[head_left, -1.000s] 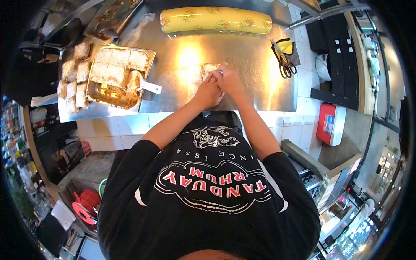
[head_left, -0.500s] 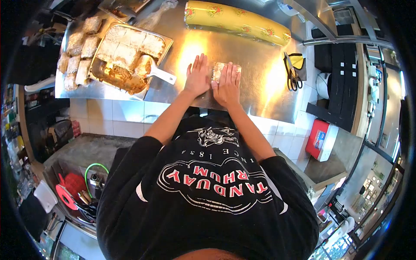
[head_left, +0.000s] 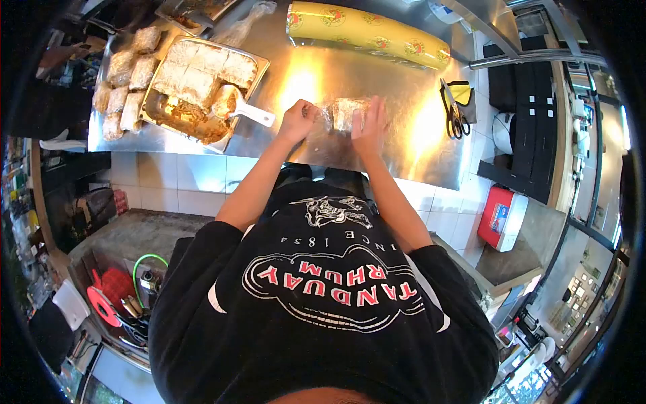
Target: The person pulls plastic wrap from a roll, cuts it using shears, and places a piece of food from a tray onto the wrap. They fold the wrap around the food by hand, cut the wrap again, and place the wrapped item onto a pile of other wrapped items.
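A rectangular food portion [head_left: 345, 116] in clear plastic wrap lies on the steel table. To its left, my left hand [head_left: 298, 121] is closed with curled fingers on the loose end of the plastic wrap [head_left: 326, 116], which stretches from the portion. My right hand [head_left: 370, 128] rests along the portion's right side, fingers extended and slightly blurred. Further left is a metal tray [head_left: 264, 62] of cut, pale-topped portions, with a white-handled spatula [head_left: 256, 114] lying in its partly emptied corner. Several wrapped portions [head_left: 121, 67] are grouped beside the tray.
A large yellow-patterned roll of plastic wrap [head_left: 370, 35] lies along the far edge of the steel table [head_left: 323, 151]. Black-handled scissors [head_left: 457, 124] sit at the right on a yellow and black item. Crumpled plastic [head_left: 245, 23] and another tray [head_left: 192, 17] are behind.
My left hand has gone from flat with fingers extended to closed on the wrap's end. My right hand has slid from the portion's top towards its right side.
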Tool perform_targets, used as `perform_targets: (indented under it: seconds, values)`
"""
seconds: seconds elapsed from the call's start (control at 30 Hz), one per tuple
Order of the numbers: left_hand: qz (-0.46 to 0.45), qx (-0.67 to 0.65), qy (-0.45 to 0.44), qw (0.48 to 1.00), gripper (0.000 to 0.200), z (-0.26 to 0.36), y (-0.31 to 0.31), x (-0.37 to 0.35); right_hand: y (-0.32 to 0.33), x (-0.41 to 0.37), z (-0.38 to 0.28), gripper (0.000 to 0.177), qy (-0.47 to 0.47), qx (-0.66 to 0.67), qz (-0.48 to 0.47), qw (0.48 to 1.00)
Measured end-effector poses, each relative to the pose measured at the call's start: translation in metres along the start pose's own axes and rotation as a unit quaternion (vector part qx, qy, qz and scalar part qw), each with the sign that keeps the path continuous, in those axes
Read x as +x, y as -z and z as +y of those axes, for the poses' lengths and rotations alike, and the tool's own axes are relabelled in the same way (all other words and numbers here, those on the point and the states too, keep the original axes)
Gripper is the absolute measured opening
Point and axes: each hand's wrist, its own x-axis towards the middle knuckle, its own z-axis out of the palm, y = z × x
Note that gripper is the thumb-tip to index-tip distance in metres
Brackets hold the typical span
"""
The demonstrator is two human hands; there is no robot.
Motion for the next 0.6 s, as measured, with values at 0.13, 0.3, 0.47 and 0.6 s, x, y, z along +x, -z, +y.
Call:
perform_targets:
  seconds: [0.13,0.3,0.47,0.6]
  values:
    - [0.006,-0.310,0.126,0.943,0.017,-0.016,-0.012,0.002,0.004,0.017,-0.022,0.080,-0.105,-0.004,-0.016,0.994]
    - [0.138,-0.196,0.092,0.967,0.026,-0.046,-0.012,0.002,0.012,0.022,-0.069,0.075,0.082,-0.231,-0.063,0.967]
    - [0.168,-0.092,0.089,0.977,0.029,-0.038,0.003,-0.005,-0.031,0.001,-0.076,0.066,0.300,0.065,-0.011,0.952]
    - [0.151,-0.059,0.175,0.971,0.026,-0.009,0.012,-0.015,-0.064,-0.003,-0.067,0.065,0.259,0.140,-0.046,0.954]
